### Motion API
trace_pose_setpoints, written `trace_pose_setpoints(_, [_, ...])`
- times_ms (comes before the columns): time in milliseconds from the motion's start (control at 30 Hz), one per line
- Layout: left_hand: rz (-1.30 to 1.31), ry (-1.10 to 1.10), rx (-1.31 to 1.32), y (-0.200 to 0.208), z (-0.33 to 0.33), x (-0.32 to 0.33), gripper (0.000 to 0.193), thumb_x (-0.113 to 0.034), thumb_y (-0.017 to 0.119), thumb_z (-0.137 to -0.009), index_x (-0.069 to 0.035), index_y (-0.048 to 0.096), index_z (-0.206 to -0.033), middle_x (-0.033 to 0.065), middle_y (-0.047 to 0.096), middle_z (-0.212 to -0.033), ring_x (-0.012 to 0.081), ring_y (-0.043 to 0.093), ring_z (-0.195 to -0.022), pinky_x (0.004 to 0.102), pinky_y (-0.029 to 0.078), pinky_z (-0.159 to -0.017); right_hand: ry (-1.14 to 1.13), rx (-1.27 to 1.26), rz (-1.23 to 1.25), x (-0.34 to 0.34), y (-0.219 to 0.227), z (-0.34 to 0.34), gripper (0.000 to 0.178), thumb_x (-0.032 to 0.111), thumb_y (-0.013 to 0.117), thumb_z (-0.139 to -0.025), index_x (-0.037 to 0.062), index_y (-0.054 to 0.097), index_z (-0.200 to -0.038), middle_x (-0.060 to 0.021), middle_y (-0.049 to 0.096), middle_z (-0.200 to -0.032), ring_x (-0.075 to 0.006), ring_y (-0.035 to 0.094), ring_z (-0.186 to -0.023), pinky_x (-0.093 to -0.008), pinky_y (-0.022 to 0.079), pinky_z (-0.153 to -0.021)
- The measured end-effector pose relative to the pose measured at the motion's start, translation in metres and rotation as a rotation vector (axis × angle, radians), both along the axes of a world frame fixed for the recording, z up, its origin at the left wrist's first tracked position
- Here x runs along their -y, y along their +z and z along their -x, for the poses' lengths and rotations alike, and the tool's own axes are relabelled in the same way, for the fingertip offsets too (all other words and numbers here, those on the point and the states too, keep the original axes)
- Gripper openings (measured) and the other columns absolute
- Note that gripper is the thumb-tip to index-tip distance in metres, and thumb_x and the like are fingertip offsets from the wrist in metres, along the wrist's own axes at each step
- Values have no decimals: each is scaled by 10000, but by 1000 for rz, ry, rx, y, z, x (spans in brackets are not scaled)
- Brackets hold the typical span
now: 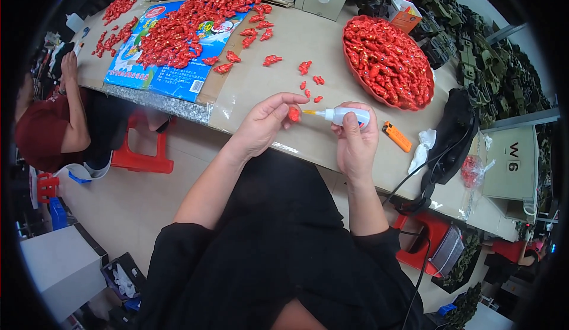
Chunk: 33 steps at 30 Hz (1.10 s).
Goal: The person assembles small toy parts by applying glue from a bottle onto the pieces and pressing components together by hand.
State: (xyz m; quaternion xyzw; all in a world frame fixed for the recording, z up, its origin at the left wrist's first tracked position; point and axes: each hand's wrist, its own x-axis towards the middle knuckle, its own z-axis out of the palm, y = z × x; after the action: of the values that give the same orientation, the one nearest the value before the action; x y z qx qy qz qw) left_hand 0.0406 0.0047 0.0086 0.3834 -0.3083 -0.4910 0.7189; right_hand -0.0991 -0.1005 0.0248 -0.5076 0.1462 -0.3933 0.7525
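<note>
1. The red bowl [374, 96], set toward the counter's far right corner, is heaped with small red figures [388, 60].
2. A clear bag [472, 171] with red contents is placed near the counter's right end.
3. A white bottle [340, 115] is gripped between the thumb and fingers of the right hand [357, 143]; it is tilted almost level, its yellow nozzle pointed left.
4. A red piece [294, 114] is pinched by the thumb and fingers of the left hand [265, 124], above the counter near its front edge. The nozzle tip is held right at the piece; whether contact is made cannot be told.
5. Both forearms are extended forward from black sleeves.
6. The tan counter [255, 81] is strewn with loose figures beyond the hands; many more are piled on a blue board [127, 66] toward its left end.
7. An orange lighter [397, 137], a tissue [422, 149] and a black bag [450, 134] are laid right of the hands.
8. A co-worker [47, 128] is seated at the left, near a red stool [142, 155].
</note>
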Motion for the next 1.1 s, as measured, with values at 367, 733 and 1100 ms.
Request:
trace_pose_setpoints(367, [-21, -3, 24, 2, 0, -1, 294, -144, 386, -908, -21, 475, -1159, -21, 484, -782, 56, 412, -728, 186, 332, -670, -51, -50, 166, -3, 1, 0, 209, 173, 548, -839, 26, 441, -943, -44, 510, -856, -76, 469, -708, -203, 398, -651])
trace_pose_setpoints(733, [-21, -9, 30, 2, 0, -2, 339, -175, 403, -900, 31, 444, -1166, 10, 495, -801, 81, 454, -778, 205, 349, -685, -66, -69, 168, -4, 3, -1, 203, 161, 548, -838, 23, 440, -940, -43, 508, -845, -76, 469, -699, -203, 401, -640])
trace_pose_setpoints(1100, [-11, -3, 30, 2, 0, -1, 333, -157, 403, -898, 39, 442, -1165, 13, 487, -807, 79, 440, -766, 210, 348, -687, -66, -77, 159, -5, 1, 1, 203, 157, 556, -833, 23, 442, -934, -41, 504, -840, -76, 468, -689, -202, 396, -633])
